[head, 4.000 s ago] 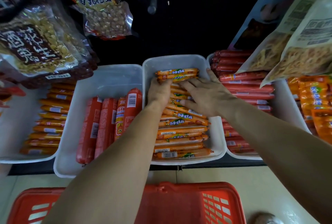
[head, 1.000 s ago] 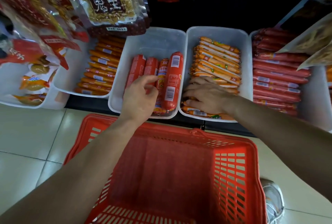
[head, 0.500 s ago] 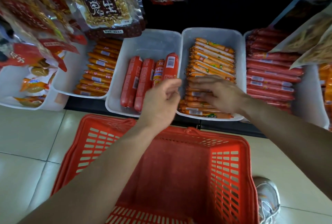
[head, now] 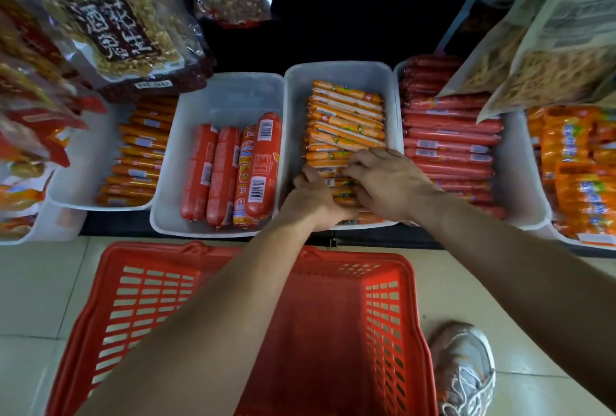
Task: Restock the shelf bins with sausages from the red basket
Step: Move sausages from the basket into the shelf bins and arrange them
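Nearest, on the floor, a red basket, with only bare red plastic showing wherever the two forearms leave it uncovered, and a grey shoe just beside its right wall. Past the basket's far rim, at the front edge of the shelf, both hands together in the near end of one white bin, on top of the orange sausages stacked crosswise there. At the bin's near-left corner, the left hand, knuckles up, thumb raised along the left wall, fingers tucked down and forward among the wrappers; impossible to tell whether pinching one or merely pushing. Beside it, the right hand, spread flat, fingers fanned leftward across several sausages and pressing on them, close against the left. A second ago, that left hand on the fat red sausages in the neighbouring bin to the left; half a second ago, in the air over the divide between the two bins; now across it and down, the right hand barely shifted meanwhile. Likely meaning: finished with the fat red ones and squaring up the orange rows, probably a last tidy rather than a fresh load. Farther in, the orange rows lying neat up to the bin's far wall. To the sides, small orange sausages at left and thin red sausages at right, each in its own bin; above, hanging peanut bags.
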Motion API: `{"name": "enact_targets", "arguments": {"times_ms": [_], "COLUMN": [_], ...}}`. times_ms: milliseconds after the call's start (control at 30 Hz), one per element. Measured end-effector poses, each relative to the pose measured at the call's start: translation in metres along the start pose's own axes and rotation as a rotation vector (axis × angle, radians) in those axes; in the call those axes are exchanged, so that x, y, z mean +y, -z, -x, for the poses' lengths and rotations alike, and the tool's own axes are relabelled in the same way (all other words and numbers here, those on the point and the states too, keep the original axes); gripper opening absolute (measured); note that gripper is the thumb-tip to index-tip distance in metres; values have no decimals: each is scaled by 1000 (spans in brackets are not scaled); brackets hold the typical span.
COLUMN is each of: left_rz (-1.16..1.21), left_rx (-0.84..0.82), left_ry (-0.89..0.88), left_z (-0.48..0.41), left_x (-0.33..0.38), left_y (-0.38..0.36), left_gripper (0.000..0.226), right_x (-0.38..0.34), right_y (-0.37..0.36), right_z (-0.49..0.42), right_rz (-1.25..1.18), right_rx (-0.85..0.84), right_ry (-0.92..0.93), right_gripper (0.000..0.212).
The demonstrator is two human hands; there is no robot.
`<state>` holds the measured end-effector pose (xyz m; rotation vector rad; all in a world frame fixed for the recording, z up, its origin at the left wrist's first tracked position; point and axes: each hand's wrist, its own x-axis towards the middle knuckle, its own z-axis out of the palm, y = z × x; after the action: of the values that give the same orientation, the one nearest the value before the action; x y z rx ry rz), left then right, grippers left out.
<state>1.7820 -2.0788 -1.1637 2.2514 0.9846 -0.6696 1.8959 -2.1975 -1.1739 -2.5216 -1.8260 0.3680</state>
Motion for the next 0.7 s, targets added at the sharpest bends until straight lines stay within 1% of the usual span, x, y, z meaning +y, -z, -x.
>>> {"name": "enact_targets", "arguments": {"times_ms": [133,200,333,433,533,600,700], "left_rz": [-17,-17,63,169,126,77,84], "left_rx": [-55,-38,31,-6,-42,-36,-11], "left_ry": [-6,-17,-80,-88,-37,-19,-27], "left_z": [1,0,-8,-11,-12,-10,-8], "left_x": [1,-1,-14,-16,-9,-3,-3], "left_y": [1,1,1,4,2,0,-2], "left_gripper": [138,137,128,117,122,126,128], "right_x": [0,1,8,17,17,15,13], "right_y": [0,-1,-4,-2,-4,-6,-8], "right_z": [3,3,9,16,19,19,17], "right_rz": [32,59,50,-7,-28,-21,-12], "right_rx": [17,51,124,178,165,167,189], "right_ry": [-5,-15,-33,-72,-98,-114,-137], "right_gripper": [41,40,38,38,40,38,38]}}
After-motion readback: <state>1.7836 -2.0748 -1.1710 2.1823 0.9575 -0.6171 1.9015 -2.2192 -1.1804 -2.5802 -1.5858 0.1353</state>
